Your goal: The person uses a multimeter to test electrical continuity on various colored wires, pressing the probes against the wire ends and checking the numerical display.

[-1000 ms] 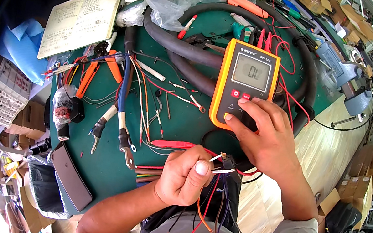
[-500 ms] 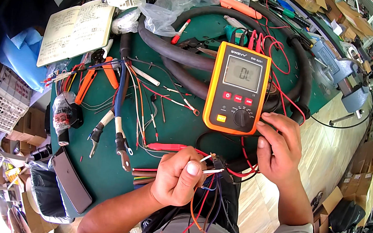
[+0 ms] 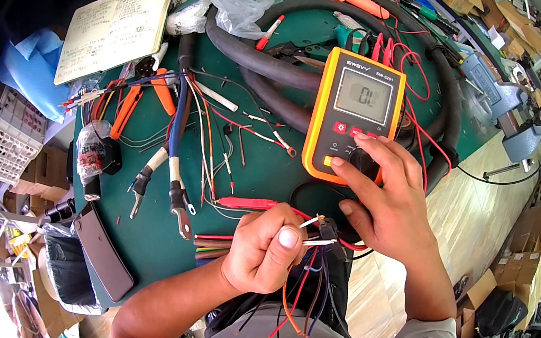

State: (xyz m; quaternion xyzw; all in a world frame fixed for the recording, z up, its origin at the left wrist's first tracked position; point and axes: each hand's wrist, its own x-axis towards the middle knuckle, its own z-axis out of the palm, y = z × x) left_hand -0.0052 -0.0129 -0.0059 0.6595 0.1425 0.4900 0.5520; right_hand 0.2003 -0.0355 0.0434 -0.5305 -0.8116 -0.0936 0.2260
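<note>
An orange and dark-grey handheld meter (image 3: 366, 78) with a lit display leans on the green table (image 3: 262, 175). My right hand (image 3: 388, 197) has its fingers apart at the meter's lower edge, the index fingertip on the yellow button. My left hand (image 3: 265, 249) is closed, pinching two white wires (image 3: 317, 242) from a bundle whose other coloured wires (image 3: 296, 313) hang over my lap. Beside their bare ends is a dark clip (image 3: 327, 229) with a red lead. A red probe (image 3: 246, 203) lies just past my left hand, its far end partly hidden.
Thick black cable (image 3: 256, 76) coils behind the meter. Left of it lie loose wires with large cable lugs (image 3: 180, 218), orange-handled pliers (image 3: 126, 112), an open notebook (image 3: 114, 34) and a phone (image 3: 103, 252). A blue-grey bench vise (image 3: 488, 93) stands at the right edge.
My right hand has moved from the meter's right side up onto its front, with the index finger now at the yellow button. My left hand keeps its pinch on the wires.
</note>
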